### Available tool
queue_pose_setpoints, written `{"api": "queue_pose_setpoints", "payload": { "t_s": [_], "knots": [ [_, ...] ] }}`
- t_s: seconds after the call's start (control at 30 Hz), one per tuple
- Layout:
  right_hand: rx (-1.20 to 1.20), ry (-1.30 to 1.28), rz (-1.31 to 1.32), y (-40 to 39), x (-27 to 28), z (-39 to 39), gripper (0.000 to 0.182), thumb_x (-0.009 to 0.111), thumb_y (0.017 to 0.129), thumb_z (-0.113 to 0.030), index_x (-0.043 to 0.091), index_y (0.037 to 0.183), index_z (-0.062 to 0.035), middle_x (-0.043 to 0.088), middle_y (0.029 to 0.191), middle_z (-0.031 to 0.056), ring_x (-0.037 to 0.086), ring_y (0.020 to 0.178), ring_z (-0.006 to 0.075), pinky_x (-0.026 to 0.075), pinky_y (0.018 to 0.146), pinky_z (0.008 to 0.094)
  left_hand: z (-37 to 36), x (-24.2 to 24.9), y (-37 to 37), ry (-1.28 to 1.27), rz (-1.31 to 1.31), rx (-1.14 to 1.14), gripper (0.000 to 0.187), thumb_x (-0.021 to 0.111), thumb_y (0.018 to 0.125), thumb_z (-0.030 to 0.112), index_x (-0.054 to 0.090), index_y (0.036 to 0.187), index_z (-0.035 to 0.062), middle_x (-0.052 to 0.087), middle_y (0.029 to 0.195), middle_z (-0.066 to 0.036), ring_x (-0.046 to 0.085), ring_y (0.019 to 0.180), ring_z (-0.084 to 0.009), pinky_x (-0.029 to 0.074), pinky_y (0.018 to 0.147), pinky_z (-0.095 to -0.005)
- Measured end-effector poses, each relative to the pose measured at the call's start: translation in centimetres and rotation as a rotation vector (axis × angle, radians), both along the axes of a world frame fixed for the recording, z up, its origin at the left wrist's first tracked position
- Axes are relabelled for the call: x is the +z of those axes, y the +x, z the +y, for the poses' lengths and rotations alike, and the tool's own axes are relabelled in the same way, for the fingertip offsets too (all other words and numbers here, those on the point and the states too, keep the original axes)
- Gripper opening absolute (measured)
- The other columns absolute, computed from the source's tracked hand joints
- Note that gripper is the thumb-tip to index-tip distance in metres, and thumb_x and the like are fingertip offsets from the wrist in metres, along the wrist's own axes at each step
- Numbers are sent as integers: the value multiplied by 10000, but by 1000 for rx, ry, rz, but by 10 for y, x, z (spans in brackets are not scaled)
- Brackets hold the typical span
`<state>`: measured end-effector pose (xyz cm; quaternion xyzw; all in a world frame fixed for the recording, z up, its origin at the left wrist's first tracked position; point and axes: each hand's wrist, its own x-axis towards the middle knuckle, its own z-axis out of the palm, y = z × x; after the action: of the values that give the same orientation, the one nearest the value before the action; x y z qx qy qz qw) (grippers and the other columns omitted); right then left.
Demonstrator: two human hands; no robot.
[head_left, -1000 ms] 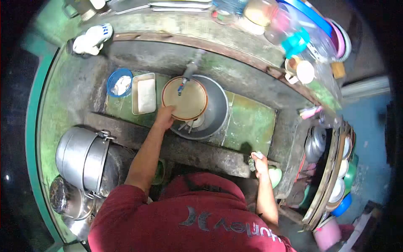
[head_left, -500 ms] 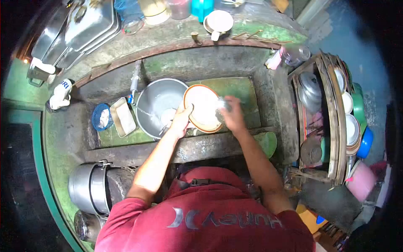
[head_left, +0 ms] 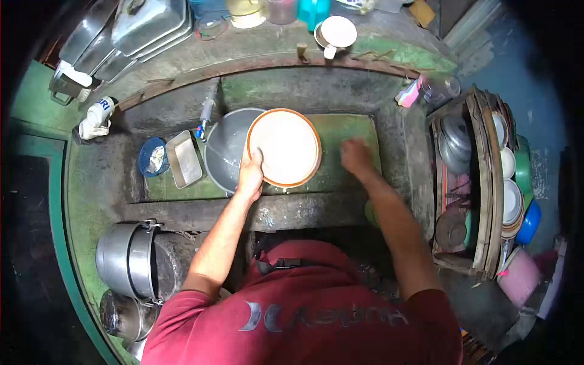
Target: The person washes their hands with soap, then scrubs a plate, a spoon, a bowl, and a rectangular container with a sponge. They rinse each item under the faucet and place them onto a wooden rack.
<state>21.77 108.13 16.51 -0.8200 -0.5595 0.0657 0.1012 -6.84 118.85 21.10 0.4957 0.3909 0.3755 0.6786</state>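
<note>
- Concrete sink (head_left: 359,91), mossy green w/ dark stained walls, fills the middle of the view; green tiled floor inside it.
- Dish rack (head_left: 486,182) stands to my right, packed w/ pot lids, bowls & plates on edge.
- Two steel pots (head_left: 125,261) sit low on my left, one behind the other, beside the sink's front wall.
- Steel trays (head_left: 146,27) stacked on the ledge at top left; white mug (head_left: 337,31) further along the same ledge.
- Steel basin (head_left: 228,152) sits in the sink under the tap (head_left: 207,112), water in it.
- Plate (head_left: 284,148), cream w/ an orange-brown rim, is over the sink, partly overlapping the basin's right side, face toward me.
- My left hand (head_left: 250,173) grips the plate at its lower left rim, thumb on the face, fingers behind.
- My right hand (head_left: 356,155) is just right of the plate, not touching it, over the green tile; it's blurred, so can't tell if it's holding anything or how far it's closed.
- Rect. steel tin (head_left: 184,159) lies left of the basin, nearly touching it.
- Small blue bowl (head_left: 152,159) just left of the tin, sth. pale inside.
- White bottle (head_left: 97,118) lies on the worktop at the sink's left corner.
</note>
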Motion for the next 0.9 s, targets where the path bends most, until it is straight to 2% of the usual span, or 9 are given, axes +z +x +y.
{"api": "queue_pose_setpoints", "payload": {
  "t_s": [0.07, 0.2, 0.3, 0.4, 0.53, 0.7, 0.8, 0.83, 0.9],
  "knots": [
    [-237, 207, 269, 22, -4, -8, 153, 607, 817, -156, 656, 913, -48, 602, 834, 212, 595, 839, 409, 485, 751, 493, 3, 1, -10, -67, -12, 59, 449, 402, 1013, 154, 317, 1435, 26, 444, 1389, -142, 419, 1270, -211, 316, 1074, -338],
    [-218, 290, 69, 0, -11, -34, 119, 635, 809, -145, 636, 851, -34, 630, 768, 182, 613, 758, 390, 485, 677, 427, 25, -45, -47, -190, 28, 190, 394, 388, 1002, 141, 358, 1394, 102, 474, 1337, -118, 509, 1172, -232, 461, 963, -399],
    [-343, 191, 470, -14, 2, -51, 125, 663, 824, -155, 643, 881, -46, 647, 800, 148, 623, 763, 284, 478, 713, 361, 57, -63, -92, -433, -159, 372, 423, 373, 1010, 168, 269, 1418, 216, 496, 1317, -142, 609, 1074, -329, 592, 762, -527],
    [-480, 151, 664, -29, -6, -66, 117, 659, 846, -148, 646, 898, -44, 643, 800, 76, 590, 774, 182, 464, 739, 323, 89, -79, -129, -552, -251, 486, 362, 378, 1008, 158, 333, 1367, 140, 510, 1298, -188, 603, 1092, -346, 587, 795, -489],
    [-575, 142, 1016, -49, -4, -67, 100, 627, 879, -114, 636, 933, -30, 619, 849, -5, 523, 807, 97, 430, 757, 273, 103, -85, -131, -577, -274, 339, 378, 435, 971, 118, 359, 1341, 124, 556, 1244, -169, 611, 1072, -343, 566, 794, -516],
    [-617, 137, 1098, -62, 14, -54, 147, 600, 893, -124, 628, 999, -26, 615, 865, -6, 518, 810, 91, 420, 759, 266, 127, -99, -123, -594, -387, 250, 429, 467, 943, 81, 354, 1353, 137, 518, 1266, -191, 624, 1026, -346, 560, 799, -535],
    [-638, 258, 1195, -58, 18, -62, 157, 581, 902, -134, 621, 1012, -30, 622, 872, 10, 548, 800, 104, 437, 748, 262, 133, -93, -98, -592, -93, 104, 484, 479, 848, 4, 392, 1324, 11, 596, 1155, -185, 658, 970, -304, 606, 734, -420],
    [-700, 316, 1452, -56, 24, -73, 150, 569, 906, -133, 614, 1014, -39, 628, 900, 33, 579, 844, 127, 452, 771, 266, 115, -60, -78, -439, 25, 115, 549, 488, 792, -44, 408, 1330, 35, 609, 1117, -172, 664, 963, -260, 599, 702, -347],
    [-795, 583, 1708, -58, 57, -80, 134, 567, 910, -151, 604, 1014, -76, 623, 912, 26, 585, 862, 131, 468, 761, 284, 92, -19, -45, -321, 187, -1, 580, 474, 754, -68, 435, 1321, 46, 606, 1121, -172, 648, 973, -279, 593, 712, -367]
  ]
}}
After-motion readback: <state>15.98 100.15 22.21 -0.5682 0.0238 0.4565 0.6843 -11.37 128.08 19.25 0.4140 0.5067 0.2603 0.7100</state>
